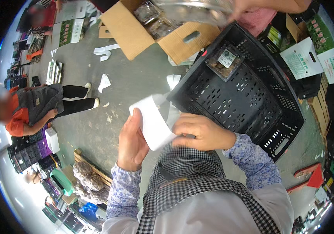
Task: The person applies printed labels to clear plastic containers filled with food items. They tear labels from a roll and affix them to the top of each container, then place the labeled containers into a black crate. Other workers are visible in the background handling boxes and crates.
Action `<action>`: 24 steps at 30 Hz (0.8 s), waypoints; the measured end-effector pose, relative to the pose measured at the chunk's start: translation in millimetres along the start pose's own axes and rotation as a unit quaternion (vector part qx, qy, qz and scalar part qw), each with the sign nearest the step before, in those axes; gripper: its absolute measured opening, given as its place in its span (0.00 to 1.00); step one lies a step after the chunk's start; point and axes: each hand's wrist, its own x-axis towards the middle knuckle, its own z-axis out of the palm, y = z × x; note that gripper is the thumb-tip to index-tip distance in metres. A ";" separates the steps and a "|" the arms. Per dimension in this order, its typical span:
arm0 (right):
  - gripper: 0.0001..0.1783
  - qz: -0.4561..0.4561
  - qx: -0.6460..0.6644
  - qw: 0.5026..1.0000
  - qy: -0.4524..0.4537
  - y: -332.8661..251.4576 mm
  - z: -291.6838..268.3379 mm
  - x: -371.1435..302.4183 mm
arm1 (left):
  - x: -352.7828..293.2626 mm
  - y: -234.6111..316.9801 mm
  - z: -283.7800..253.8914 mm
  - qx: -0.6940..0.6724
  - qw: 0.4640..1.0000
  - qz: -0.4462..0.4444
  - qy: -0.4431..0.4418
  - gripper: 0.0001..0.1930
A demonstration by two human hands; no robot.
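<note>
My left hand cups a roll of white labels from the left, its thumb along the outside. At the roll's right edge, the fingers of my right hand are bent and pinched against the white strip. A translucent piece of the strip shows just above my right fingers. Beyond my hands to the right stands a black plastic crate with slotted walls. One clear plastic pack of brown food, with a label on its lid, lies at the crate's far end.
An open cardboard box holds clear packs at the far side. A co-worker's hand is by a blurred clear tray. Another person stands left. Paper scraps litter the floor; netted sacks lie lower left.
</note>
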 end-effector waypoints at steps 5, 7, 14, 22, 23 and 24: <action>0.10 0.186 0.056 0.981 0.009 -24.2 8.4 -5.1 | -36.8 -28.5 -10.7 -0.005 0.997 0.030 -0.077 0.27; 0.09 0.216 0.102 0.971 0.027 -29.1 14.6 -11.7 | -49.1 -49.4 -12.2 0.097 0.994 0.018 -0.038 0.22; 0.14 -0.093 -0.307 0.947 0.003 -45.8 24.9 -26.5 | -59.5 -63.1 -13.8 0.020 0.996 -0.083 0.011 0.17; 0.09 -0.171 -0.354 0.919 0.004 -32.4 37.3 -48.5 | -49.9 -78.2 -31.7 -0.130 0.969 -0.206 -0.032 0.16; 0.09 -0.173 -0.352 0.920 0.010 -31.5 37.9 -50.7 | -45.4 -79.7 -35.1 -0.142 0.966 -0.216 -0.029 0.16; 0.10 -0.174 -0.332 0.927 0.008 -32.9 37.3 -52.8 | -42.2 -77.4 -34.9 -0.157 0.964 -0.208 -0.046 0.18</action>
